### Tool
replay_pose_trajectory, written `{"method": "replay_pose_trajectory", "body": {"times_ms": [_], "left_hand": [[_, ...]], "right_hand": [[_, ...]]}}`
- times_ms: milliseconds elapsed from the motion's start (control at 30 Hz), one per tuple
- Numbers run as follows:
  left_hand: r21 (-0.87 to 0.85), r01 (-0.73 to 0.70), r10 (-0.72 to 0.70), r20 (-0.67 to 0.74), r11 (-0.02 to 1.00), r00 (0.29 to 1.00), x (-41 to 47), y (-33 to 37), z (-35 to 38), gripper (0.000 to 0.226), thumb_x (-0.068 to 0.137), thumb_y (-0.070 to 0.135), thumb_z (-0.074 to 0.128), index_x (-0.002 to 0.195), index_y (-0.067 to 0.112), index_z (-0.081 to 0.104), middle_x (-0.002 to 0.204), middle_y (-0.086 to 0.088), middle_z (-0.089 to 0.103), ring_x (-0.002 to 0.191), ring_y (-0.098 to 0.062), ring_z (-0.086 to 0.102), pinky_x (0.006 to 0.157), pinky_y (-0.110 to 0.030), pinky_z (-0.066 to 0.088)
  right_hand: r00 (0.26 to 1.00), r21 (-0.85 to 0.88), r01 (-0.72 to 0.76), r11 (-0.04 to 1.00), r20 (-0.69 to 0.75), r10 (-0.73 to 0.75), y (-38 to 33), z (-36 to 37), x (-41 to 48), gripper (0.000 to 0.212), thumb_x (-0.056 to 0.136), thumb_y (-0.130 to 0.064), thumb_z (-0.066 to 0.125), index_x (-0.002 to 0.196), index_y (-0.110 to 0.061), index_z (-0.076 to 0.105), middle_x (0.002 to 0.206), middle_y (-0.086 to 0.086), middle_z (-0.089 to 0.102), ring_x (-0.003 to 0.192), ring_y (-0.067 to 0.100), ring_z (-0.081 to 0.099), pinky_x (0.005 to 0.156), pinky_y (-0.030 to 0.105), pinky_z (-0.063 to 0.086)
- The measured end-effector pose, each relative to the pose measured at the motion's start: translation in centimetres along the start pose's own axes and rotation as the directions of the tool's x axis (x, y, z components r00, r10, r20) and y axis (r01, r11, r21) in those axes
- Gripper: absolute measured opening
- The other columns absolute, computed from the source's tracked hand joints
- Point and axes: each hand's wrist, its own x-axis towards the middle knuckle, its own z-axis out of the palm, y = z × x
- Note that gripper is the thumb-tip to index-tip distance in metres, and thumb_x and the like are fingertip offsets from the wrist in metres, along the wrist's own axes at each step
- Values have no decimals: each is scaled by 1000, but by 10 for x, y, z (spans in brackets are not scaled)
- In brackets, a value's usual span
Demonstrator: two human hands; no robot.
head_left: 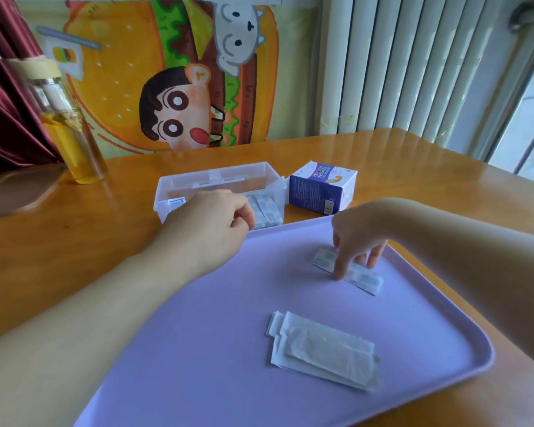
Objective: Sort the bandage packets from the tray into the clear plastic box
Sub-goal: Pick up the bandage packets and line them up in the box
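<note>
On the table point(74, 241) beyond the lilac tray point(198, 334): a blue-and-white carton point(318, 189) just beside the clear plastic box point(173, 192), and a bottle point(71, 131) of yellow liquid farther left. Holds the left hand point(207, 223) at the box's near wall, fingers curled by bandage packets point(269, 211) inside; cannot tell whether gripping any, knuckles hiding the fingertips. Pinches small packets point(364, 278) on the tray's far side with the right hand point(358, 238). Nearer, well apart, a stack of longer packets point(324, 349).
</note>
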Motion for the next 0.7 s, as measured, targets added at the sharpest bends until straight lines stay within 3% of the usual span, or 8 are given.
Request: {"method": "replay_pose_trajectory", "body": {"times_ms": [100, 200, 300, 367, 433, 533, 600, 700], "left_hand": [[-33, 83, -81, 69, 996, 994, -10, -9, 2, 27, 87, 12, 46, 74, 31, 59, 73, 12, 57, 57, -6, 50, 55, -26, 41], [-71, 145, -136, 123, 987, 983, -18, -20, 7, 25, 89, 17, 48, 75, 35, 58, 72, 11, 59, 55, -5, 51, 52, -23, 38], [-136, 131, -113, 133, 982, 985, -25, -17, 15, 10, 94, 28, 50, 99, 36, 53, 84, 16, 55, 59, 0, 49, 49, -9, 34], [-159, 111, -80, 190, 981, 978, -28, -9, 20, 26, 93, 38, 51, 119, 34, 47, 97, 17, 51, 61, 1, 48, 51, -6, 36], [-116, 52, -24, 229, 992, 973, -31, -1, 19, 37, 90, 45, 53, 124, 35, 43, 97, 19, 49, 65, 8, 47, 58, -2, 36], [-94, -4, 27, 244, 996, 969, -32, 5, 17, 28, 90, 41, 56, 116, 32, 52, 84, 17, 52, 64, 17, 47, 62, 2, 33], [-98, 33, -8, 253, 995, 967, -31, 1, 21, 20, 91, 39, 57, 108, 27, 58, 77, 15, 55, 60, 8, 49, 55, -2, 35], [-130, 82, -45, 265, 988, 963, -28, -10, 32, 13, 91, 30, 59, 100, 22, 65, 91, 8, 65, 66, 0, 50, 55, -9, 35]], "right_hand": [[1000, 11, 0, 1000, 24, -1, -2, -1, -2, 41, 71, -27, 80, 100, -4, 64, 84, 7, 60, 74, 17, 59, 67, 26, 57], [999, -175, 50, 983, 15, -48, -8, 0, -8, 29, 78, -38, 71, 80, -12, 61, 77, 2, 54, 69, 17, 54, 55, 21, 45], [973, -388, 164, 907, -90, -214, -26, 4, -17, 37, 84, -43, 62, 97, -8, 66, 84, 5, 57, 76, 20, 48, 52, 22, 31], [922, -444, 226, 867, -190, -337, -41, 7, -21, 35, 86, -39, 61, 107, -11, 67, 96, 7, 62, 81, 19, 48, 49, 20, 28], [861, -467, 267, 843, -278, -426, -59, 12, -21, 28, 87, -34, 61, 105, -14, 68, 96, 4, 63, 84, 22, 54, 53, 24, 33], [804, -408, 297, 863, -381, -456, -73, 21, -16, 11, 85, -29, 62, 84, -18, 63, 73, -1, 52, 76, 26, 55, 54, 24, 37], [813, -395, 291, 871, -379, -443, -72, 22, -16, 18, 83, -31, 66, 95, -18, 65, 86, -1, 60, 84, 26, 59, 62, 27, 44], [850, -447, 267, 854, -308, -428, -63, 19, -20, 27, 83, -35, 67, 106, -20, 68, 104, 1, 65, 94, 23, 61, 76, 31, 52]]}}
